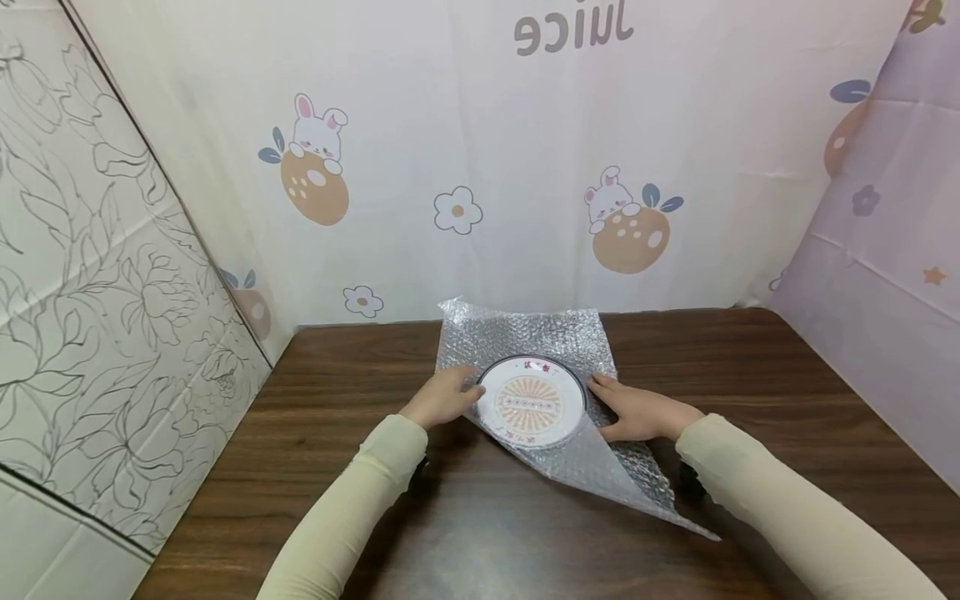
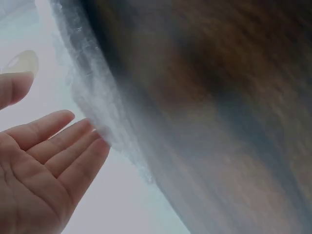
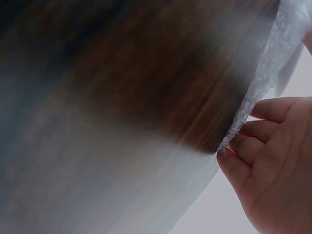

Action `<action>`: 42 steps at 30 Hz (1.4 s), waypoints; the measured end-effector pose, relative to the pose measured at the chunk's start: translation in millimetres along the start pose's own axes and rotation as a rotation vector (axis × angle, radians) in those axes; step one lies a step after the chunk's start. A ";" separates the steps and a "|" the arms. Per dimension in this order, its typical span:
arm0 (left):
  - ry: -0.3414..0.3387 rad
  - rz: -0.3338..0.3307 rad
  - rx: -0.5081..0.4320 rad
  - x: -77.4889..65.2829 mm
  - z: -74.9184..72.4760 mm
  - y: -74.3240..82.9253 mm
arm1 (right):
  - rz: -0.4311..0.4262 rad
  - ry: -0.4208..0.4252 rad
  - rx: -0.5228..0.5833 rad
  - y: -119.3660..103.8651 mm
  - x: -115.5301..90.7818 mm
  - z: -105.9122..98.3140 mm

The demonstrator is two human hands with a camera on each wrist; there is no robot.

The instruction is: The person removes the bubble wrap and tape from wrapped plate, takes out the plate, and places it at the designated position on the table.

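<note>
Head view: plate [image 1: 528,398] lies patterned side up on wrap [image 1: 525,333] on the table [image 1: 337,400], 1 flap [image 1: 592,468] folded over its near rim. Left hand [image 1: 441,398], fingers extended and thumb apart, is at the left rim; right hand [image 1: 637,411], thumb and fingers spread, touches wrap beside the right rim. The step in hand appears to be wrapping; the next move likely calls for drawing another side over the plate. Wrist views show 2 palms, hidden in the head view; neither clearly shows the plate.
</note>
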State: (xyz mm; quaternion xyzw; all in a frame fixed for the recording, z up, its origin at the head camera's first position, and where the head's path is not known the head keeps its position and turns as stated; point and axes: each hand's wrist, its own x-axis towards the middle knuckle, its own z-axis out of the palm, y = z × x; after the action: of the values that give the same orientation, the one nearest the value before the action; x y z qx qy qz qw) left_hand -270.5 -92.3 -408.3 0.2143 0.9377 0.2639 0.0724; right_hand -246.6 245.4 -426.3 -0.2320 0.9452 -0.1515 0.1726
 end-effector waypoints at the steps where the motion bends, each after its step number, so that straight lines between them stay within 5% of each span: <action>1: -0.004 0.015 0.011 0.8 0.7 -0.3 | 0.002 -0.001 0.004 -0.6 -0.1 -0.4; 11: -0.009 0.026 0.037 0.7 4.3 -0.9 | 0.007 -0.026 0.016 -5.1 -0.6 -3.8; 30: 0.071 0.071 -0.047 -13.0 -21.0 -1.9 | 0.014 -0.057 0.019 -9.2 -1.3 -6.3; 42: 0.029 0.068 -0.076 -29.2 -35.4 -11.7 | 0.057 -0.073 0.045 -9.8 -0.2 -7.0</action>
State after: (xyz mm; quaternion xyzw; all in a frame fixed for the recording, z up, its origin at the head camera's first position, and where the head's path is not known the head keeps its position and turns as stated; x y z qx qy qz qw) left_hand -257.3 -130.6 -383.7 0.2394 0.9200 0.3047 0.0580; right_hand -245.4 238.6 -416.3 -0.2067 0.9408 -0.1590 0.2165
